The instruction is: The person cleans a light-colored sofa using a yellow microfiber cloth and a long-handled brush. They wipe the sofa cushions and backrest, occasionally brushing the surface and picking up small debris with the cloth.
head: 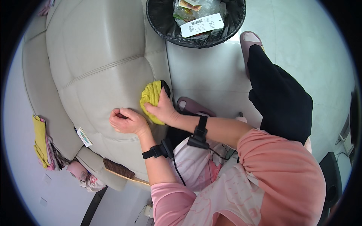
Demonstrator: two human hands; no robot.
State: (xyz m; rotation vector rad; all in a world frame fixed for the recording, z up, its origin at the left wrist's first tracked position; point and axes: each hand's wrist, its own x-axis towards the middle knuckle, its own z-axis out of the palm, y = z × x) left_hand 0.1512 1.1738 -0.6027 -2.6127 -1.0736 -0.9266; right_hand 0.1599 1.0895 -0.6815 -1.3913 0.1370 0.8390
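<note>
My right hand grips a bunched yellow cloth at the front edge of a light grey leather sofa seat. Something black shows at the far end of the cloth, partly covered by the fingers. To the left of the cloth, my left hand is curled into a loose fist just over or on the seat; nothing is seen in it, though the inside of the palm is hidden. Both wrists wear black straps with small black devices and cables.
A bin with a black liner holds plastic waste and a white printed tag. A wood-handled brush lies by the sofa's armrest. A small card and folded yellow cloth are at the left. A black speaker stands at the right.
</note>
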